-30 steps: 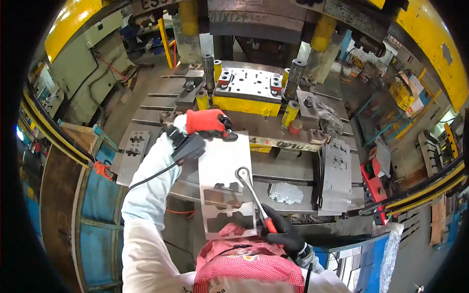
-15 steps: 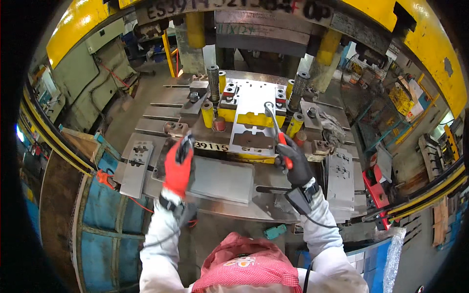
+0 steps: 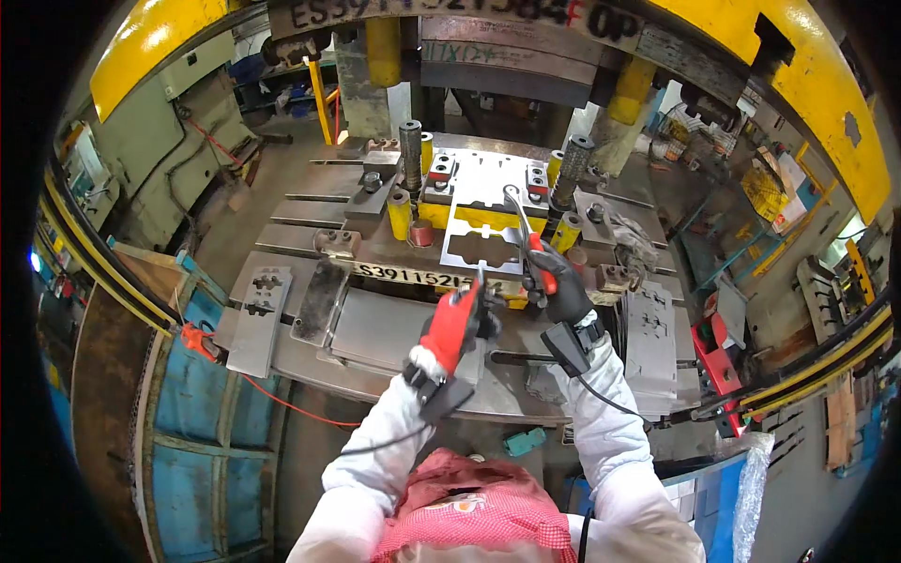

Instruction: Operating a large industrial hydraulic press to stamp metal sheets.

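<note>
A long red-handled tool [image 3: 537,242] with a grey shaft and a round metal head is gripped in my right hand [image 3: 566,286], in a black glove. Its head rests on or just above the bright sheet metal strip [image 3: 460,246], which has shaped cutouts and lies across the yellow-edged die [image 3: 439,218]. My left hand [image 3: 455,324], in a red and black glove, is at the die's front edge with fingertips stretched toward the strip's near end. It appears to hold nothing; whether it touches the strip I cannot tell.
Flat metal sheets [image 3: 394,324] lie in front of the die. Cut plates rest at the left [image 3: 260,319] and right [image 3: 652,342]. Dark guide posts [image 3: 410,159] and yellow posts [image 3: 399,216] stand around the die, beneath the upper press block [image 3: 507,56].
My left hand has swung right and inward, from the left of the die to its front edge. My right hand with the red-handled tool has shifted slightly up and left.
</note>
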Demonstrator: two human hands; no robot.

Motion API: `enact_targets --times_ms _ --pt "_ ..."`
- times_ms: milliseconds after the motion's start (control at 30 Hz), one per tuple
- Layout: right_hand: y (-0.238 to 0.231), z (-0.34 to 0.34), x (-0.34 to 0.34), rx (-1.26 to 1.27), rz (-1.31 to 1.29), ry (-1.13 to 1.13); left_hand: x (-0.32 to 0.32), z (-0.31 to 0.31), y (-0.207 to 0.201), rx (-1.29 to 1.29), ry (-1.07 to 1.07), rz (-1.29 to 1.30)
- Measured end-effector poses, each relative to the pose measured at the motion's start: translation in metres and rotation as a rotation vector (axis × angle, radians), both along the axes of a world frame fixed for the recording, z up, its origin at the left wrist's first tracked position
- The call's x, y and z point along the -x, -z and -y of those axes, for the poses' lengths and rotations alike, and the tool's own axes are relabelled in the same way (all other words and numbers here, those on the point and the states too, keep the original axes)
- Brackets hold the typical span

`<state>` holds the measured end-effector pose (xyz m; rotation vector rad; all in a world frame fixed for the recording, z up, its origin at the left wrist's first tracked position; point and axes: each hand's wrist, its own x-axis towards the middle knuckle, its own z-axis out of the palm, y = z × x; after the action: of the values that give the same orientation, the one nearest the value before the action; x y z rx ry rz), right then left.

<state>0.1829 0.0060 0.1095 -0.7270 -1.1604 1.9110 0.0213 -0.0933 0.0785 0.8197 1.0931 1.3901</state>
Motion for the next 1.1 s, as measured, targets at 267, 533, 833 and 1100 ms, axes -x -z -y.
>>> enact_targets --times_ms 267,533,833,1100 --pt "-0.016 -0.008 0.003 -0.122 0.117 -0.172 0.028 -0.1 0.127 -0.319 -0.357 -0.268" --pt "-0.017 0.056 -0.026 -0.236 0.148 0.119 -0.007 -0.034 0.005 -0.034 -0.098 0.189" --pt "0.082 0.259 -0.098 0.002 0.237 0.279 -0.008 -0.044 0.01 0.033 -0.039 0.426" --pt "0.085 0.328 -0.097 0.228 0.239 0.38 -0.005 -0.044 0.014 -0.004 -0.055 0.437"
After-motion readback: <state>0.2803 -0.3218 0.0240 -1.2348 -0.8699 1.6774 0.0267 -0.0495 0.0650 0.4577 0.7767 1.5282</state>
